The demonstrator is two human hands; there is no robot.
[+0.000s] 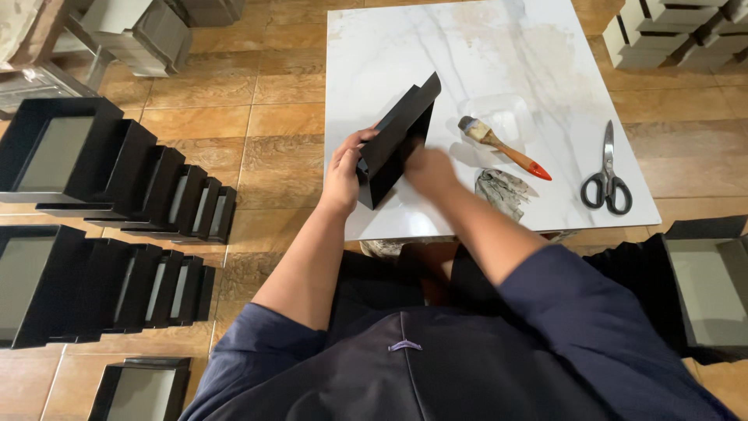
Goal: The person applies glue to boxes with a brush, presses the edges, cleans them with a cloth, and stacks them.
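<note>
I've got the black box tray [397, 140] tilted on edge over the near left part of the white marble worktop [538, 47]. My left hand [343, 173] grips its lower left corner, fingers curled around the edge. My right hand [428, 168] presses against its far side; how those fingers sit, I can't tell. Glue brush [502, 146], rag [502, 191] and scissors [608, 175] lie to the right.

Left hand [343, 173]: my fingers curled in a grip, mid-frame.
Right hand [428, 168]: pressed flat, my forearm reaching from lower right.
</note>
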